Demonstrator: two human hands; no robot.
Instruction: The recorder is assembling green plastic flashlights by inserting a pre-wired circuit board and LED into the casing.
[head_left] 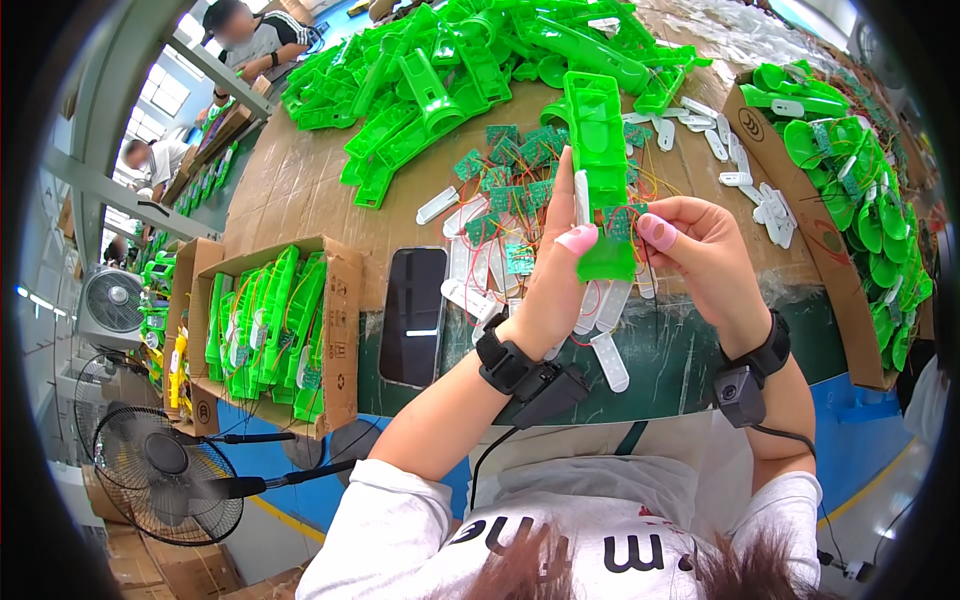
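Note:
My left hand (553,275) is closed around a long bright green plastic housing (598,130), held upright with its ribbed hollow side showing. A narrow white plastic strip (581,197) lies along the housing's left edge, by my left fingers. Inside the lower part of the housing sits a small green circuit board (620,222). My right hand (705,250) is at the housing's right edge, thumb and forefinger pinched on thin wires beside that board. Behind and below the housing, several loose circuit boards (505,150) with red and yellow wires lie among white plastic strips (609,362).
A heap of green housings (470,60) covers the far side of the table. Left stand a black phone (413,315) and a carton (342,330) of wired green housings. Another carton (815,230) borders the right. A fan (165,455) stands lower left; people work at far left.

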